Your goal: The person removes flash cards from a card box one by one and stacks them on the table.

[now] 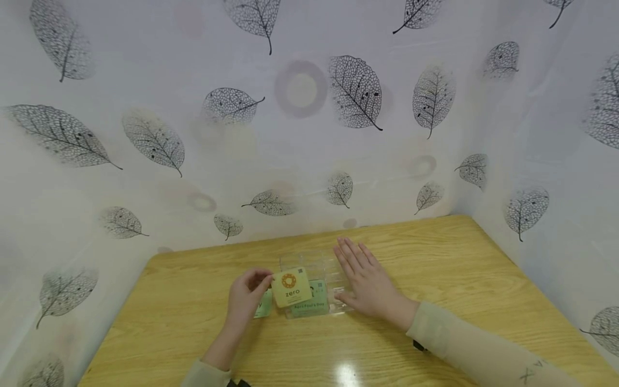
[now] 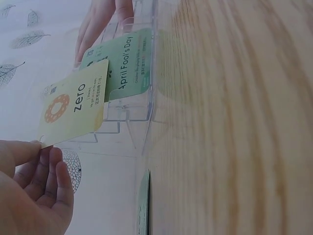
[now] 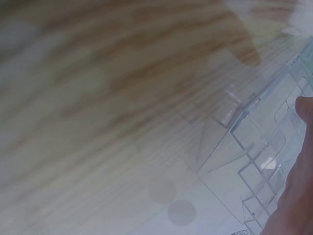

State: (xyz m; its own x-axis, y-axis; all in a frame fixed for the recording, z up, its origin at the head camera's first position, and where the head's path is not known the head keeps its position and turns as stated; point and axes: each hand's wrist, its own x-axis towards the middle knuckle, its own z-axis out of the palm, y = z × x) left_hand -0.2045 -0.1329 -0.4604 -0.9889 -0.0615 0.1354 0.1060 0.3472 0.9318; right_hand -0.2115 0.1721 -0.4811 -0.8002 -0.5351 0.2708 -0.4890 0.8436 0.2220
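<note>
While the left hand (image 1: 247,294) pinches that yellow zero card (image 1: 292,288) by its edge, what step's this?

– Looks like slotting, tbh. Green card (image 1: 264,306) at the clear stand's (image 1: 314,263) eight o'clock, zero over nine, April Fool's Day card (image 1: 314,302) at six, right hand (image 1: 367,282) straight-fingered at three.

– Next move?

– I'd guess it needs lining up with a slot, then letting go.

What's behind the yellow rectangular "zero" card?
In the head view, behind the yellow rectangular "zero" card is a green rectangular "April Fool's Day" card in a clear plastic tiered rack. The green card's upper left is covered.
</note>
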